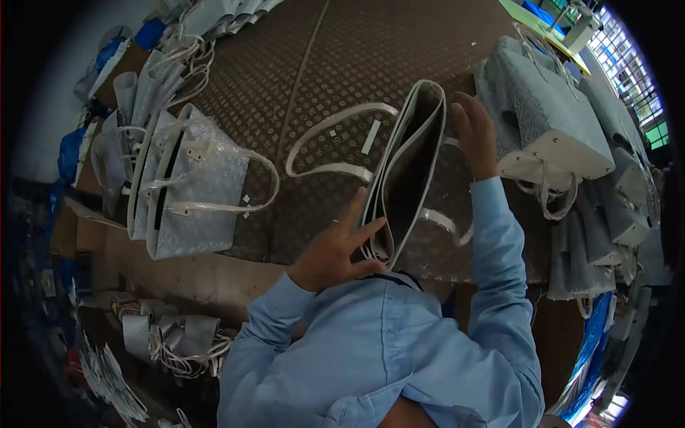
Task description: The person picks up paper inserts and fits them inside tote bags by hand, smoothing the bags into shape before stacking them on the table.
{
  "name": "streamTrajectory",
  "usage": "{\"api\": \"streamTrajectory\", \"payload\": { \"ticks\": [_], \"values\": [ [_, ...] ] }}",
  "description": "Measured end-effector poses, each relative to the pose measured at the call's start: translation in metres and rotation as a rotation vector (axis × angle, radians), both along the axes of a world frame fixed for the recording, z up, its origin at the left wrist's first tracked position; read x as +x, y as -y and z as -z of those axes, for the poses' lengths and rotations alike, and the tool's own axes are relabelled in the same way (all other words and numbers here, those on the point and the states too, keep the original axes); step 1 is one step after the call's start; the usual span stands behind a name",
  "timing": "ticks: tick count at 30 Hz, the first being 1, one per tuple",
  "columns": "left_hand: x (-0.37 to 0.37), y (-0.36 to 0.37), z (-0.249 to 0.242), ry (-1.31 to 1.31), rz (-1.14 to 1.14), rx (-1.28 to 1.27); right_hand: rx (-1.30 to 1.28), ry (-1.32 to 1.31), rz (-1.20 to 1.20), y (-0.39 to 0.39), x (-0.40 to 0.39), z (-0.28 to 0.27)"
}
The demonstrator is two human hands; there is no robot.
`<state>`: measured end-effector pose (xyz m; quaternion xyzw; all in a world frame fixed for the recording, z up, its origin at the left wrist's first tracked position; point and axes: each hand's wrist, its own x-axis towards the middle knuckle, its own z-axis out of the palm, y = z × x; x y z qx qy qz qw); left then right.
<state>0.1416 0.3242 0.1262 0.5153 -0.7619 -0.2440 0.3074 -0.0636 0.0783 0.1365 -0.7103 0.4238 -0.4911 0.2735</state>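
A light grey handbag [437, 153] stands upright on the table in front of me, its mouth facing up and its dark inside showing. One pale strap handle [335, 169] lies out to its left; another strap [437, 220] lies to its right. My left hand [334, 246] rests at the bag's near end with its fingers spread, the tips touching the rim. Beside the far right part of the rim is my right hand [477, 135], its fingers extended and slightly bent, with nothing visible in them. The fingertips seem just apart from the bag.
Several similar grey bags stand at the left [207, 192] and are stacked at the right [553, 114]. A brown patterned cover [285, 64] lies over the table, with a small white strip [371, 137] on it. Grey pieces with cords [187, 339] lie lower left.
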Motion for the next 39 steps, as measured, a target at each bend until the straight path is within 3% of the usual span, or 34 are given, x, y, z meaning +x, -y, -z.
{"api": "streamTrajectory", "payload": {
  "ticks": [1, 3, 5, 6, 7, 9, 11, 13, 15, 17, 23, 26, 39],
  "values": [
    [0.007, 0.003, -0.004, -0.048, 0.065, 0.054, -0.136, -0.013, 0.051, -0.026, -0.001, -0.009],
    [0.016, 0.014, -0.004, 0.043, 0.135, 0.014, -0.274, -0.100, -0.116, -0.081, 0.000, -0.019],
    [0.016, 0.018, -0.012, 0.140, 0.214, -0.002, -0.291, -0.312, -0.404, -0.122, 0.003, -0.010],
    [0.011, 0.020, -0.027, 0.285, 0.207, -0.079, -0.260, -0.304, -0.394, -0.135, 0.001, -0.008],
    [0.009, 0.023, -0.036, 0.428, 0.203, -0.164, -0.231, -0.465, -0.513, -0.145, -0.001, -0.007],
    [0.009, 0.026, -0.034, 0.387, 0.275, -0.193, -0.226, -0.687, -0.667, -0.156, -0.007, -0.004],
    [0.008, 0.034, -0.038, 0.339, 0.341, -0.231, -0.195, -0.630, -0.674, -0.156, -0.012, -0.007],
    [0.001, 0.048, -0.048, 0.592, 0.451, -0.279, -0.219, -0.573, -0.710, -0.161, -0.016, -0.010],
    [-0.004, 0.061, -0.038, 0.481, 0.492, -0.349, -0.233, -0.617, -0.688, -0.175, -0.014, -0.015],
    [-0.006, 0.068, -0.045, 0.633, 0.697, 0.070, -0.255, -0.655, -0.663, -0.188, -0.012, -0.015],
    [-0.027, 0.078, -0.046, 0.631, 0.787, -0.084, -0.177, -0.495, -0.569, -0.194, -0.023, 0.007],
    [-0.035, 0.083, -0.057, 0.677, 0.904, 0.047, -0.150, -0.446, -0.568, -0.195, -0.028, 0.012],
    [-0.039, 0.084, -0.045, 0.733, 0.926, 0.009, -0.178, -0.290, -0.528, -0.193, -0.038, 0.018]
  ]
}}
